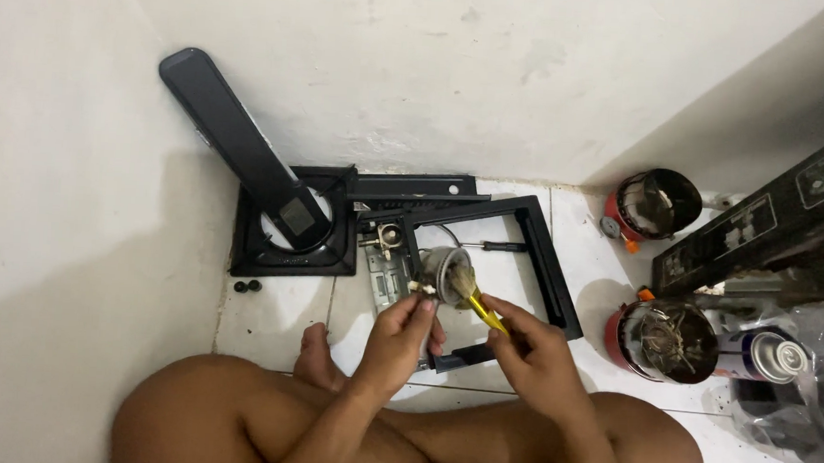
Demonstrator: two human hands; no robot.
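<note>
I sit cross-legged on a white tiled floor. My left hand (401, 332) holds a small round metal burner part (439, 273) by its lower edge. My right hand (528, 352) grips a yellow-handled brush (479, 305), its bristles touching the burner part's face. Both hands hover over a dismantled black portable stove frame (544, 257) lying on the floor in front of me.
A black square stove top plate (336, 246) with a long black bar (234, 138) on it lies at the left against the wall. Two red round burners (656, 205) (665, 341) stand at the right, beside a spray can (770, 356), a plastic bag and a black box (770, 222).
</note>
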